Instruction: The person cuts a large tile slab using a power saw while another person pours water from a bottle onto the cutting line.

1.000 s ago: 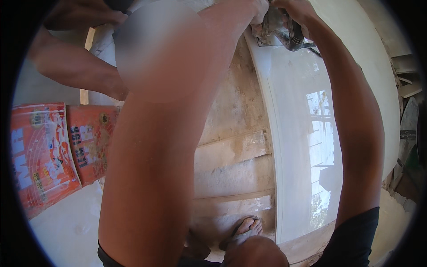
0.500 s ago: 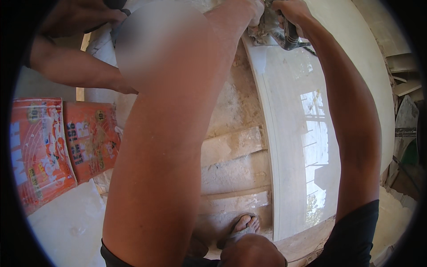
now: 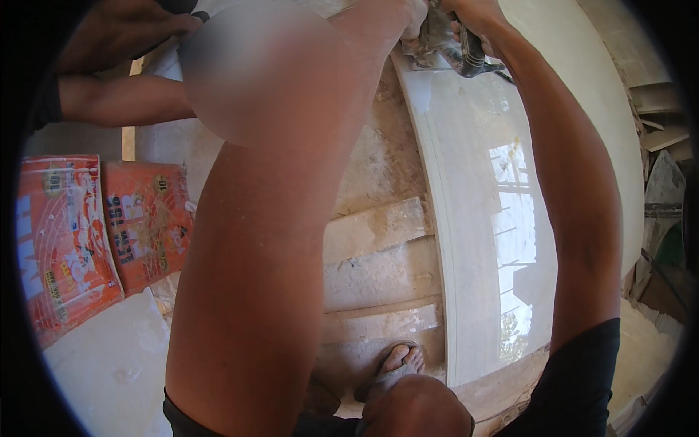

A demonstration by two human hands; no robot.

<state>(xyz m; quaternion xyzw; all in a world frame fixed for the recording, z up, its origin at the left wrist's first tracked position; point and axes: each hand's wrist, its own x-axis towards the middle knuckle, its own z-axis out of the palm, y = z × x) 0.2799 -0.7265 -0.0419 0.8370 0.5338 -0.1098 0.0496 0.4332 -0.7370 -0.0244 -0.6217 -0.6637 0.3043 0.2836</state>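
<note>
At the far end of a glossy cream slab (image 3: 466, 218), my right hand (image 3: 473, 20) is closed round the black handle of a dusty handheld power cutter (image 3: 444, 47). My left hand (image 3: 413, 18) reaches the cutter's left side. It looks closed on the tool's body, though its fingers are partly hidden at the top edge. The cutter rests on the slab near its left edge, with a dark cord (image 3: 506, 75) trailing from the handle. Its blade cannot be made out. My left forearm covers much of the middle.
Dusty boards (image 3: 382, 269) lie left of the slab, near my sandalled foot (image 3: 400, 364). Orange sacks (image 3: 145, 218) lie at left. Another person's arm (image 3: 131, 100) reaches in at upper left, its hand behind a blurred patch. Stone offcuts (image 3: 662, 182) are piled at right.
The cutter and both my hands sit slightly higher and further left in view, as does most of the scene. The other person's lower arm has risen, its wrist now out of sight.
</note>
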